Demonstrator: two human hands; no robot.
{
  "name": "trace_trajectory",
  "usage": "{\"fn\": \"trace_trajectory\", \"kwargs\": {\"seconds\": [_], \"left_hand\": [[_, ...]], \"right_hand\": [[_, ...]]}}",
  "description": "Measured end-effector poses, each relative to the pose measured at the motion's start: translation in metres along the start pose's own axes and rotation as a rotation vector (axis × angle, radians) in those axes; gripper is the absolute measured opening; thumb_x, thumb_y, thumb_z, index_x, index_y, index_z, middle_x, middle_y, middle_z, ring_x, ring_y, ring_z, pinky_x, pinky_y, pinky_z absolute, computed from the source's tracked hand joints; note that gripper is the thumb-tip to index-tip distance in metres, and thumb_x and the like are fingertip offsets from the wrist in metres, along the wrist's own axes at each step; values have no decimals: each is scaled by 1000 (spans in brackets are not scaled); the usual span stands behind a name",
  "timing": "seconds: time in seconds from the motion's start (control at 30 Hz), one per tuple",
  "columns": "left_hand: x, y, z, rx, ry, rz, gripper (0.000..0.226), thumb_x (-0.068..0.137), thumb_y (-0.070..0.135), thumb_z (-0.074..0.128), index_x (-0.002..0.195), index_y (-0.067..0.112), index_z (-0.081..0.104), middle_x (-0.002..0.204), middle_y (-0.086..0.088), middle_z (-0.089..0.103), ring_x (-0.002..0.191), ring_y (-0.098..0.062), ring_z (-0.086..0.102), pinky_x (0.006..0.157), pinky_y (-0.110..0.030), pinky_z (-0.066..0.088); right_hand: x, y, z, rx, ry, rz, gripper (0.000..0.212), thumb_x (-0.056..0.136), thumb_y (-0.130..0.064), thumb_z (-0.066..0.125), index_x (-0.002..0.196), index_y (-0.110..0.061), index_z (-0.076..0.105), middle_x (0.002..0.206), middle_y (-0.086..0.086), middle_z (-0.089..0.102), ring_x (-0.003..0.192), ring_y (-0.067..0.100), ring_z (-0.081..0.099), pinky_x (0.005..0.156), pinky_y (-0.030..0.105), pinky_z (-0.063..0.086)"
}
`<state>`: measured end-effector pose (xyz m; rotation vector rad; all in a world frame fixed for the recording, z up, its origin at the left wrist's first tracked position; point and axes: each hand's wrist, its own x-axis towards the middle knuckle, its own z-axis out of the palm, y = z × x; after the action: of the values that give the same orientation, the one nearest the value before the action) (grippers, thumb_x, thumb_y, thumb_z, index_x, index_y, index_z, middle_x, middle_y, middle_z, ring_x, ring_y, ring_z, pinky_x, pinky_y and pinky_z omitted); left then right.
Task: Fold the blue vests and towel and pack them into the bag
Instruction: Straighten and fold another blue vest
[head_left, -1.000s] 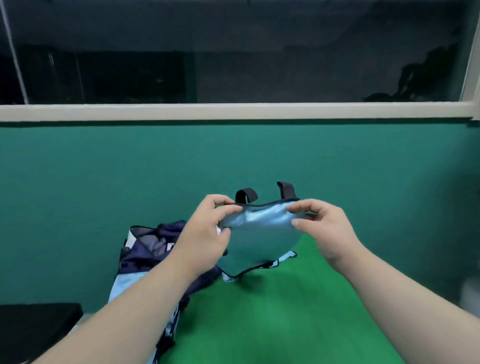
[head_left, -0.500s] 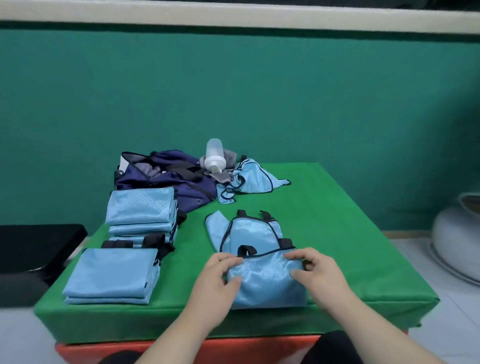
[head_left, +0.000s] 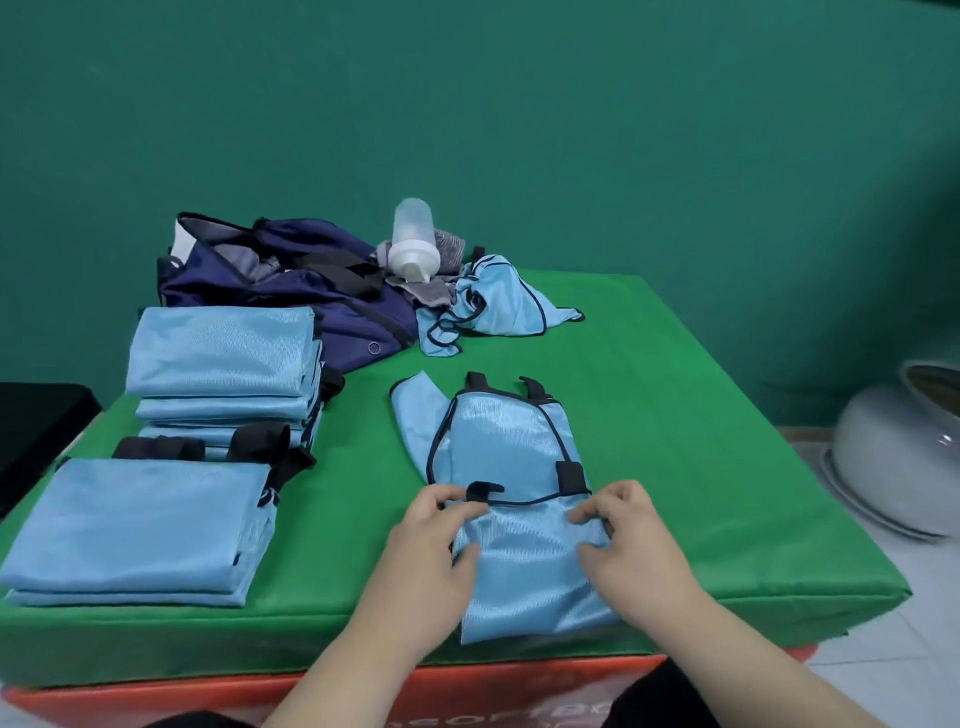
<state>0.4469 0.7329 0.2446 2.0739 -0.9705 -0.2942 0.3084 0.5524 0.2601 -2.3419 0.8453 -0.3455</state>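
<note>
Blue vest (head_left: 498, 447) lies flat at front-centre of green table (head_left: 675, 415), near half doubled over. Left hand (head_left: 431, 540) pinches fold's left corner. Right hand (head_left: 628, 540) apparently pinches right corner, grip partly hidden. Advice: hold corners level, align piped edges, press crease flat before next fold.

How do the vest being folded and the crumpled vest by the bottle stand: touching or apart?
Apart. The head view shows bare green mat between the vest being folded and the crumpled vest.

Green table (head_left: 675, 415) (blue vests (head_left: 498, 447), navy bag (head_left: 311, 291))
</note>
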Motion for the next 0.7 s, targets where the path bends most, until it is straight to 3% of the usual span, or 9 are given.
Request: {"fn": "trace_trajectory", "kwargs": {"seconds": [0.07,0.2,0.37,0.5,0.6,0.7], "left_hand": [[6,-3,-6,-24,13,-8,30,95,30,60,122,42,61,129,34,33,120,1,44,105,-25,39],[22,-11,-24,-72,125,-40,23,94,28,61,115,37,65,123,30,41,105,13,46,85,-11,36],[38,-21,-34,-119,219,-87,21,94,24,59,108,38,64,114,30,45,100,11,46,74,-9,36],[48,-27,-35,-157,256,-127,21,93,23,58,109,34,65,112,26,47,100,6,49,79,-21,42],[54,-33,-37,-159,254,-147,21,93,25,57,110,35,65,112,25,47,106,-3,50,86,-28,45],[61,-38,-39,-167,258,-151,21,92,26,56,108,36,64,111,25,48,108,-5,49,85,-26,43]], "right_hand": [[2,-4,-4,-23,36,-5,30,78,-8,67,87,-36,59,104,-15,40,73,5,49,69,23,41],[17,-27,-7,-137,127,-111,20,78,-14,69,91,-29,64,105,-15,43,99,8,45,86,25,37],[60,-74,13,-161,-14,-248,20,86,-17,62,103,-28,65,98,-23,47,96,4,45,83,24,37],[106,-108,36,-177,-76,-179,25,90,-23,59,114,-25,65,112,-13,61,92,8,52,79,26,41],[139,-123,50,-211,-51,-75,21,90,-27,58,110,-24,64,102,-9,66,92,16,60,67,26,41],[166,-128,61,-292,-42,-9,20,88,-29,58,105,-20,61,92,-3,66,87,23,62,68,29,47]]}}
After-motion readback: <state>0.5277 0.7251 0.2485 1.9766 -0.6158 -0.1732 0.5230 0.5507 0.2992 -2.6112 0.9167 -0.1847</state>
